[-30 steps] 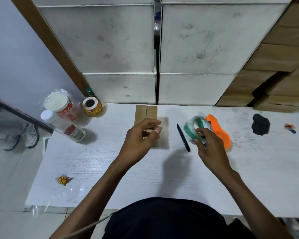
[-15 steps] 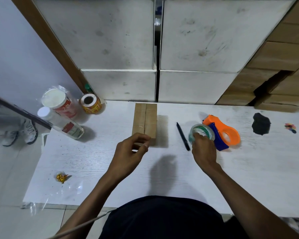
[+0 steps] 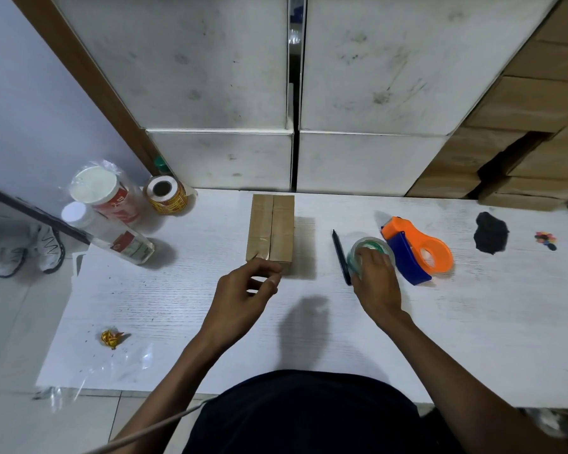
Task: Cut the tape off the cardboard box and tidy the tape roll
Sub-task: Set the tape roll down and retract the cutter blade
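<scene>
A small brown cardboard box lies on the white table, with clear tape along its middle seam. My left hand sits just in front of the box's near end, fingers curled with thumb and forefinger pinched; whether it holds tape I cannot tell. My right hand rests on a clear tape roll with green print, pressing it on the table. A black cutter lies just left of the roll. An orange and blue tape dispenser lies to the right of the roll.
At the back left stand a plastic-wrapped cup, a lying bottle and a yellow label roll. A gold wrapper lies front left. A black lump is at the right. White boxes rise behind the table.
My right hand lowered the tape roll onto the table beside the dispenser. My left hand drew back from the top of the box to its near end.
</scene>
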Motion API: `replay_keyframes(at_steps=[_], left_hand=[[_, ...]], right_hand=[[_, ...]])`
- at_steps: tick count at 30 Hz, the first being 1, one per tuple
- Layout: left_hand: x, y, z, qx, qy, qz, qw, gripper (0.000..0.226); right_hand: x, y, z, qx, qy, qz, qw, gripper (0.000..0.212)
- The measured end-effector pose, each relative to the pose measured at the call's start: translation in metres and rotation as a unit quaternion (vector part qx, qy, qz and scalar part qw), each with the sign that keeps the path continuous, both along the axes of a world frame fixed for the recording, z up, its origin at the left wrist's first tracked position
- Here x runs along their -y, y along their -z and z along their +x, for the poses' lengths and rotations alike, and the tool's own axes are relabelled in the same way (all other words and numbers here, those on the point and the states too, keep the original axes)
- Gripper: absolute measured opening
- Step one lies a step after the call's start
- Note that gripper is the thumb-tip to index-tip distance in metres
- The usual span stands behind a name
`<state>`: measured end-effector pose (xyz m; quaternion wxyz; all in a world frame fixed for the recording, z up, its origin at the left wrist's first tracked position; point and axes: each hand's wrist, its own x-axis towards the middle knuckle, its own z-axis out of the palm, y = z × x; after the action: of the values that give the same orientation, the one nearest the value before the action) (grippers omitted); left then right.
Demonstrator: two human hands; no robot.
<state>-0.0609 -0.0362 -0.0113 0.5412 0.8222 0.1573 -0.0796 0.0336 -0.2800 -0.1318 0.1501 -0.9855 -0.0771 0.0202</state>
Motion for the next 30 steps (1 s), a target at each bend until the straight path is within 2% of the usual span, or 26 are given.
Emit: replay_keyframes(at_steps=[2, 4, 7, 13, 16, 18, 21, 23, 25, 28, 30], left_hand=[[-0.002, 0.0, 0.0, 0.003, -0.005, 0.0, 1.0, 0.012], [-0.004, 0.0, -0.002, 0.003, -0.009, 0.0, 1.0, 0.013], [-0.005, 0.001, -0.005, -0.006, -0.003, 0.009, 1.0, 0.016], [-0.008, -0.001, -0.014, -0.023, 0.013, 0.023, 0.999, 0.013], [-0.009, 0.0, -0.017, -0.026, 0.019, 0.03, 0.999, 0.011], [-0.011, 0.0, -0.018, -0.029, 0.019, 0.032, 0.999, 0.011], [-0.013, 0.0, -0.017, -0.033, 0.016, 0.036, 0.999, 0.011], [-0.014, -0.001, -0.013, -0.029, 0.015, 0.035, 0.999, 0.011], [-0.012, -0.003, -0.007, -0.023, 0.012, 0.026, 0.999, 0.011], [-0.005, -0.01, 0.005, -0.01, -0.001, -0.015, 1.0, 0.01], [0.003, -0.018, 0.012, 0.004, -0.016, -0.058, 0.998, 0.01]], right_hand=[[-0.006, 0.0, -0.008, 0.048, -0.018, -0.008, 0.999, 0.028], [-0.015, -0.001, -0.017, 0.02, -0.015, -0.014, 1.0, 0.017], [-0.026, 0.006, -0.023, -0.075, 0.038, -0.075, 0.994, 0.029], [-0.043, 0.009, -0.004, -0.099, 0.058, -0.123, 0.986, 0.04], [-0.051, 0.018, 0.004, -0.155, 0.064, -0.124, 0.978, 0.035], [-0.056, 0.024, 0.005, -0.21, 0.102, -0.04, 0.972, 0.034], [-0.058, 0.023, -0.001, -0.252, 0.12, 0.153, 0.948, 0.032], [-0.057, 0.008, -0.014, -0.259, 0.112, 0.279, 0.918, 0.022], [-0.057, -0.017, -0.028, -0.251, 0.096, 0.358, 0.894, 0.017], [-0.063, -0.061, -0.046, -0.253, 0.079, 0.458, 0.848, 0.025], [-0.068, -0.091, -0.055, -0.253, 0.087, 0.536, 0.801, 0.032]])
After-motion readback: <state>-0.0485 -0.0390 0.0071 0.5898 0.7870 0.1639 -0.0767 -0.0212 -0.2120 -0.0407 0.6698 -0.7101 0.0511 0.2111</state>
